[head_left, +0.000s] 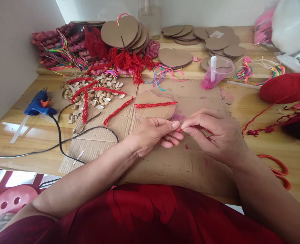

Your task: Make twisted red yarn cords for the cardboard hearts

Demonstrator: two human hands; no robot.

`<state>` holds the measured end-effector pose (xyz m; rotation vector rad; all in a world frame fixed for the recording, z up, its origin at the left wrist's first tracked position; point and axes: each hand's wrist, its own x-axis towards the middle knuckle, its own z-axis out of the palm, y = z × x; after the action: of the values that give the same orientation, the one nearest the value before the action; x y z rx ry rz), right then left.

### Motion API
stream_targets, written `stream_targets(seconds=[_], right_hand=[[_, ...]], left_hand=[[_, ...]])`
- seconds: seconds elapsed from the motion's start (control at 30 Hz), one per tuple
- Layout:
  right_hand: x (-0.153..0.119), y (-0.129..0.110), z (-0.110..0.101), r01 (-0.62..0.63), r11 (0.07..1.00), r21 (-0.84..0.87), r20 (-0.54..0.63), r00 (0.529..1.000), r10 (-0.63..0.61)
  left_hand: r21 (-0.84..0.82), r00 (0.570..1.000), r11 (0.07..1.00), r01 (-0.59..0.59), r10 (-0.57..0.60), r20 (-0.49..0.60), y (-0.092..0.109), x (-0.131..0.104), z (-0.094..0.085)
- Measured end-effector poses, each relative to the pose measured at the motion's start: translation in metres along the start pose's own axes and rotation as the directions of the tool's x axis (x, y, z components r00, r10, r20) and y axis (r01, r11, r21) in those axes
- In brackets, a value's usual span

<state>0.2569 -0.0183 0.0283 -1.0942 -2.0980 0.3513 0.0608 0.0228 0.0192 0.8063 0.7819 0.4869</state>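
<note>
My left hand (162, 132) and my right hand (211, 134) meet over the cardboard sheet, fingertips pinched on a piece of red yarn (180, 130). Most of that yarn is hidden by the fingers; a little red also shows under the right fingers. Just beyond my hands lies a cardboard heart (152, 113) with a pink edge, a braided red yarn strand (156, 105) across it. Another red strand (118, 110) rests to its left. Several more lie on a heap of peanut shells (101, 88).
A blue glue gun (40, 103) with a black cord (60, 139) sits at left. Stacked cardboard hearts (121, 32) stand at the back. A pink-stained plastic cup (216, 73), a red yarn ball (287, 88) and orange-handled scissors (279, 169) are on the right.
</note>
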Motion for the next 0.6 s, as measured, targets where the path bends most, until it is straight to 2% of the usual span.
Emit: stream_targets(seconds=[0.2, 0.47, 0.6], right_hand=[[-0.0006, -0.0003, 0.0009, -0.032, 0.999, -0.005, 0.002, 0.999, 0.032], [0.0007, -0.0017, 0.0011, -0.007, 0.999, 0.031, -0.019, 1.0, 0.008], [-0.0008, -0.0005, 0.0, -0.038, 0.998, 0.058, -0.02, 0.999, 0.04]], left_hand=[[0.014, 1.0, 1.0, 0.014, -0.014, 0.018, -0.001, 0.0004, -0.0008], [0.092, 0.999, 0.995, -0.038, 0.038, -0.001, -0.0031, 0.0003, 0.0007], [0.106, 0.999, 0.993, -0.045, 0.045, 0.006, -0.0023, -0.0006, -0.0006]])
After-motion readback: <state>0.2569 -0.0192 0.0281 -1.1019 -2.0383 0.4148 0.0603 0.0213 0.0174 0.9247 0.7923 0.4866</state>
